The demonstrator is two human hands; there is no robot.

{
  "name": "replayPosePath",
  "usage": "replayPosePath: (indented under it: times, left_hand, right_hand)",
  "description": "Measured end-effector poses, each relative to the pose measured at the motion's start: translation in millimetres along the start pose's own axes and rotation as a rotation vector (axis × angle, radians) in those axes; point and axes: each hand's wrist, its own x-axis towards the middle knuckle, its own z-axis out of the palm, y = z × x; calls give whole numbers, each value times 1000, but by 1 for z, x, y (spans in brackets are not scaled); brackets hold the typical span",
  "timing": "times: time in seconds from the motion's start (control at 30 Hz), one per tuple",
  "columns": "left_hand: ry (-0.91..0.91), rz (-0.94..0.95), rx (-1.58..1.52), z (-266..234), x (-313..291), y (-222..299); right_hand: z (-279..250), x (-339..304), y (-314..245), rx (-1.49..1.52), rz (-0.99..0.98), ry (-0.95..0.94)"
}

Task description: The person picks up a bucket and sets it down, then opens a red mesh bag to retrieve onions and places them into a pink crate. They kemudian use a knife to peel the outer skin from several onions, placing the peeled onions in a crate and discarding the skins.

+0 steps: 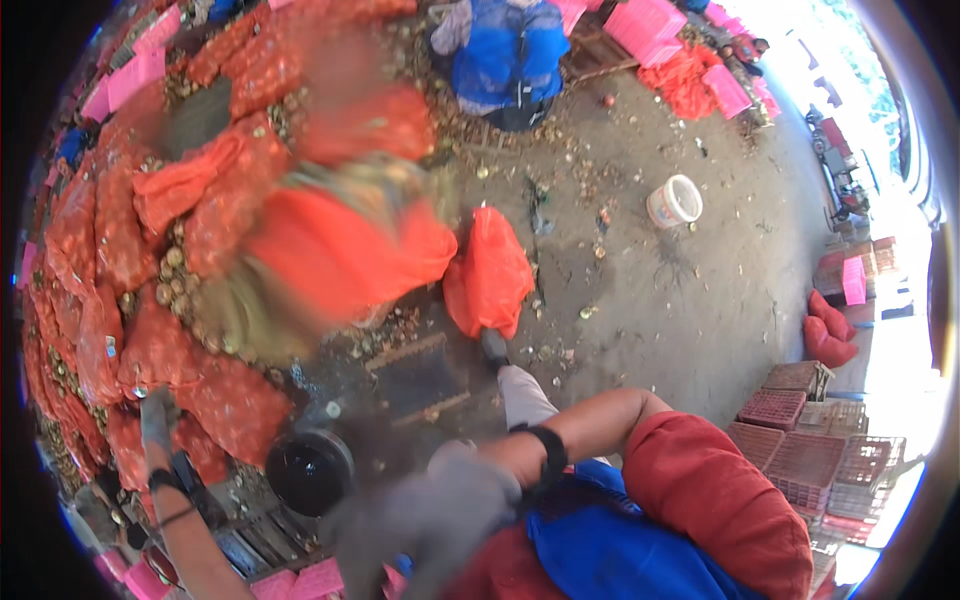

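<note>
My left hand (158,418), in a grey glove with a black wristband, reaches out at the lower left. Its fingers close on the edge of a filled red mesh sack (165,345), which seems to hold onions. My right hand (425,520), also in a grey glove, is smeared by motion in front of my blue apron (640,545). Its fingers do not show clearly, nor does anything in them. A round black tub (308,472) stands on the floor between my hands. Ahead of my shoe (494,345) rests a bright red sack (495,272).
Filled red mesh sacks (240,400) and loose onions (180,280) crowd the left. A large blurred red shape (345,245) is ahead. Beyond it a person in blue (508,55) bends down. A white bucket (674,202) stands on the littered floor; crates (800,460) are stacked right.
</note>
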Motion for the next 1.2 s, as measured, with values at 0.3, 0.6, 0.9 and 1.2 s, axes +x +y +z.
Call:
replayPosePath:
  times: [0.3,0.6,0.9,1.2]
  left_hand:
    - [-204,143,175,371,116,-61]
    - [-365,-445,-403,654,-65,-157]
    - [-162,-568,-931,624,-96,-268]
    - [-419,-420,-1163,545,2,-130]
  right_hand:
    - [-268,-186,171,-798,566,1007]
    - [-523,-230,239,-1504,1047,771]
    - [-540,-167,319,-1439,1266,321]
    - [-296,-190,208,-1025,180,248]
